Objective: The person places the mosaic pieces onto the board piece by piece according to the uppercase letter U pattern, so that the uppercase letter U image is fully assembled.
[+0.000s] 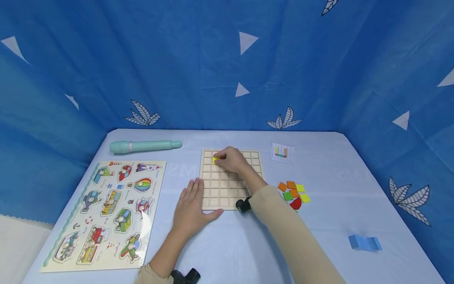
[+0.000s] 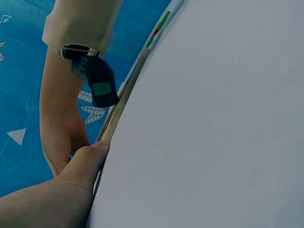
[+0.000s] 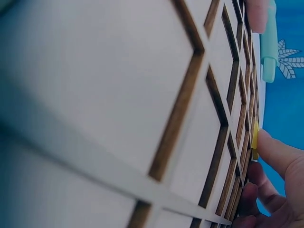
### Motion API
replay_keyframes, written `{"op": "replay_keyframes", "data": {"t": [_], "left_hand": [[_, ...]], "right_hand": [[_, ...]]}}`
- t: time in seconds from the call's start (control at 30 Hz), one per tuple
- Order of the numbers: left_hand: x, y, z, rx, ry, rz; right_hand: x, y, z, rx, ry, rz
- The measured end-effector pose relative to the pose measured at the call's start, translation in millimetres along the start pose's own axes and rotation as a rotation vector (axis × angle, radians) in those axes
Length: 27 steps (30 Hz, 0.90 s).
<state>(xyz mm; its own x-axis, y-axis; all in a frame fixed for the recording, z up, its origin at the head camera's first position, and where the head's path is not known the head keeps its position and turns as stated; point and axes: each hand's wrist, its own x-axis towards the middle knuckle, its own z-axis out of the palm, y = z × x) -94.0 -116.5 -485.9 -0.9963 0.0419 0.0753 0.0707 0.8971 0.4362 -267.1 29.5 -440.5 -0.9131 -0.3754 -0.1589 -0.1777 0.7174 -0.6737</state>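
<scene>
A wooden grid board (image 1: 216,192) with recessed square cells lies in the middle of the table. My right hand (image 1: 232,159) reaches over its far left part and pinches a small yellow square tile (image 1: 215,160). Seen from the right wrist, the tile (image 3: 255,140) stands tilted against the grid, a fingertip on its face. My left hand (image 1: 189,211) rests with fingers extended at the board's left side, the thumb spread along its near edge. The left wrist view shows that thumb (image 2: 88,159) against the board's edge; the other fingers are hidden there.
Right of the board lie loose orange, yellow, green and red tiles (image 1: 293,193), partly behind my right sleeve. A pattern card (image 1: 283,153) lies beyond them. A picture puzzle board (image 1: 117,213) and a mint-green microphone-shaped object (image 1: 145,146) are left. A blue bent piece (image 1: 365,243) lies far right.
</scene>
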Motion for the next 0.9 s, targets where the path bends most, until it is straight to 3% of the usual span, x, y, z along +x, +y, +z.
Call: {"op": "replay_keyframes", "data": {"t": [0.53, 0.73, 0.9], "left_hand": [[-0.5, -0.5, 1.5, 0.001, -0.006, -0.004], [-1.3, 0.4, -0.4, 0.009, 0.003, 0.007], [-1.4, 0.5, -1.9, 0.025, 0.008, 0.017]], "right_hand": [[-1.6, -3.1, 0.2, -0.019, 0.005, 0.005], [-5.0, -1.2, -2.8, -0.023, -0.004, -0.040], [-11.8, 2.0, -10.9, 0.057, 0.021, -0.111]]}}
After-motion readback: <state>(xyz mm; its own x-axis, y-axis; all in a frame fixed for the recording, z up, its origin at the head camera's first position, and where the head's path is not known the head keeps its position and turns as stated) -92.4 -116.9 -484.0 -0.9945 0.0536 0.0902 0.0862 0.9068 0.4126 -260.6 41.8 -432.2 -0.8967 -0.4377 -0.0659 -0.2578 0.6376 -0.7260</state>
